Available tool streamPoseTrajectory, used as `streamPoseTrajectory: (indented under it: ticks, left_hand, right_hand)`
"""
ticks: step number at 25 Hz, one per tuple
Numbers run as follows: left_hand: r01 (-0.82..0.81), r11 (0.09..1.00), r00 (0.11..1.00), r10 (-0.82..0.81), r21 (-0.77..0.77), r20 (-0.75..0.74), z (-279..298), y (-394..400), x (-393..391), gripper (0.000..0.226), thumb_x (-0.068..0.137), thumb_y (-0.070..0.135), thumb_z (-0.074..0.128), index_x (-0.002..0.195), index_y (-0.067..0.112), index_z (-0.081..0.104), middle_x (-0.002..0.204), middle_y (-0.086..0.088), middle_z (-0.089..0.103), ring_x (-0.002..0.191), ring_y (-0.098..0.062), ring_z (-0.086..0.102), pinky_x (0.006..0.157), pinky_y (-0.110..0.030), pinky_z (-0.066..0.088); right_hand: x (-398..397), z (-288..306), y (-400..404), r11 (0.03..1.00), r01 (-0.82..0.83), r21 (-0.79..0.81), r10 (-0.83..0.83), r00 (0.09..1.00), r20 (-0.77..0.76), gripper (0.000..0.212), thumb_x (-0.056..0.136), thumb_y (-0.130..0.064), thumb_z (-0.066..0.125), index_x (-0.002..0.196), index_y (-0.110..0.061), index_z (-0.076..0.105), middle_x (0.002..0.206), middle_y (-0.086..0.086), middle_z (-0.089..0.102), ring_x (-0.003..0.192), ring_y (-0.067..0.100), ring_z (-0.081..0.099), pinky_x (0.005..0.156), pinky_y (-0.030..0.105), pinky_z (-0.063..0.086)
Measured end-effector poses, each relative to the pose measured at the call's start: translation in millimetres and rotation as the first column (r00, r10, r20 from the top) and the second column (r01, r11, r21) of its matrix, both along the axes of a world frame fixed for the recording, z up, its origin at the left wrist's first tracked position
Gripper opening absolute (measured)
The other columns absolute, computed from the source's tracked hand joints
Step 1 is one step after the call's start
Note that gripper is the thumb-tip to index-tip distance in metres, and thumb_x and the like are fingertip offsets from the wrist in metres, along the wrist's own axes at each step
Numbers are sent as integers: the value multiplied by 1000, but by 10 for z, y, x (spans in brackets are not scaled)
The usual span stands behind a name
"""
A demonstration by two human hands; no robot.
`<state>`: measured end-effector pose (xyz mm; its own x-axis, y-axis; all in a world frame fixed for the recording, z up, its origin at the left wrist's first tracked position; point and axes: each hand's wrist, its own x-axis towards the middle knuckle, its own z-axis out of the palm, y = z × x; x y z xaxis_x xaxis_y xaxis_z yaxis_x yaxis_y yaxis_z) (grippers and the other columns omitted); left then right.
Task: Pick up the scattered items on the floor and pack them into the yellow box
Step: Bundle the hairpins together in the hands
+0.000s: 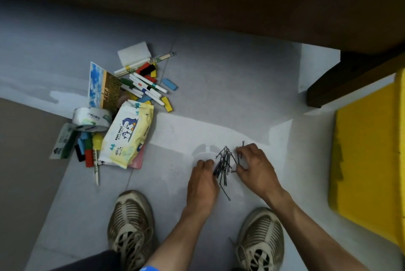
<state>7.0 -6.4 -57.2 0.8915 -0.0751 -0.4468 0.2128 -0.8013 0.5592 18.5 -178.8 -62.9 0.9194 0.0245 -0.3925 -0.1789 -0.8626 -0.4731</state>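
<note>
1. A heap of dark hairpins (224,165) lay on the pale floor (219,86); it serves here as the landmark.
2. The left hand (202,179) pressed against the left side of the heap, fingers curled narrow and touching the pins; whether any were pinched cannot be told.
3. The right hand (255,166) stood at the right side of the heap, fingers bent loosely over its outer pins, thumb touching them.
4. The yellow box (368,161) sat well to the right of the heap, at the frame's edge.
5. A pack of baby wipes (128,133) lay well to the left of the heap, with a roll of tape (92,118) just beyond it.
6. White marker pens (146,87) and coloured blocks (168,84) lay scattered up and to the left of the heap.
7. Two worn shoes (131,227) stood below the heap, one on either side.
</note>
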Motion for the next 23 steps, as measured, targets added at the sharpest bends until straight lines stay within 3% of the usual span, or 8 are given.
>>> streamPoseTrajectory:
  ticks: [3, 6, 9, 13, 16, 18, 20, 23]
  left_hand:
    - [-133, 991, 990, 132, -10, -38, 22, -147, -43, 38, 84, 7, 57, 122, 12, 55, 117, -8, 54, 102, -28, 59, 90, -35, 49]
    - [-316, 925, 941, 277, -211, -195, 67, -334, -39, 37, 81, 4, 58, 116, 17, 62, 109, -2, 63, 99, -21, 64, 90, -32, 51]
    - [-411, 894, 909, 387, -178, -154, 42, -274, 81, 43, 82, 2, 53, 123, 14, 60, 112, -2, 63, 103, -20, 61, 92, -26, 46]
    - [-147, 985, 987, 141, -91, -71, -26, -186, 313, 49, 84, -1, 49, 132, 5, 53, 127, -13, 51, 115, -28, 51, 101, -33, 42]
    - [-2, 993, 1000, -1, -117, -26, -4, -257, 295, 29, 83, 0, 49, 105, 7, 67, 105, -11, 58, 96, -24, 55, 87, -34, 47]
    - [-78, 973, 994, 59, -217, -91, 24, -260, 239, 30, 80, -1, 46, 94, 13, 69, 95, -1, 64, 87, -16, 58, 78, -27, 49]
    - [-242, 913, 955, 164, -329, -247, 30, -270, 223, 36, 77, -3, 45, 90, 18, 71, 91, 4, 71, 86, -12, 65, 79, -27, 53]
    - [-423, 833, 891, 312, -355, -331, 67, -319, 220, 35, 79, -3, 50, 83, 25, 69, 87, 9, 72, 84, -8, 67, 75, -15, 51]
  right_hand:
    - [-89, -33, -46, 965, 258, -35, -259, 966, -23, 41, 81, -18, 66, 120, -10, 57, 115, 10, 57, 102, 30, 57, 81, 29, 43]
    - [-161, -75, 208, 966, 249, 70, -242, 966, -94, 34, 82, -16, 65, 116, -12, 62, 112, 8, 61, 99, 25, 61, 79, 26, 44]
    - [-54, -78, 210, 925, 370, 87, -369, 929, -30, 35, 81, -21, 68, 114, -13, 60, 109, 6, 61, 98, 25, 60, 78, 26, 43]
    - [41, -79, 167, 952, 307, 0, -306, 951, -37, 50, 82, -31, 68, 125, -11, 53, 115, 8, 54, 103, 29, 54, 83, 35, 46]
    - [-3, -14, 255, 978, 200, 51, -199, 980, -18, 45, 85, -30, 66, 127, -19, 56, 114, 4, 52, 102, 26, 51, 81, 37, 48]
    - [-57, 1, 280, 981, 183, 67, -182, 983, -27, 42, 86, -32, 64, 125, -22, 57, 114, 2, 51, 100, 24, 49, 80, 38, 49]
    - [-114, -2, 368, 980, 199, -9, -199, 980, -20, 35, 88, -28, 59, 121, -17, 58, 114, 4, 50, 97, 25, 49, 75, 38, 48]
    - [-138, 23, 544, 963, 248, -101, -252, 967, -25, 28, 95, -19, 48, 121, -13, 57, 116, 8, 50, 101, 27, 50, 77, 37, 48]
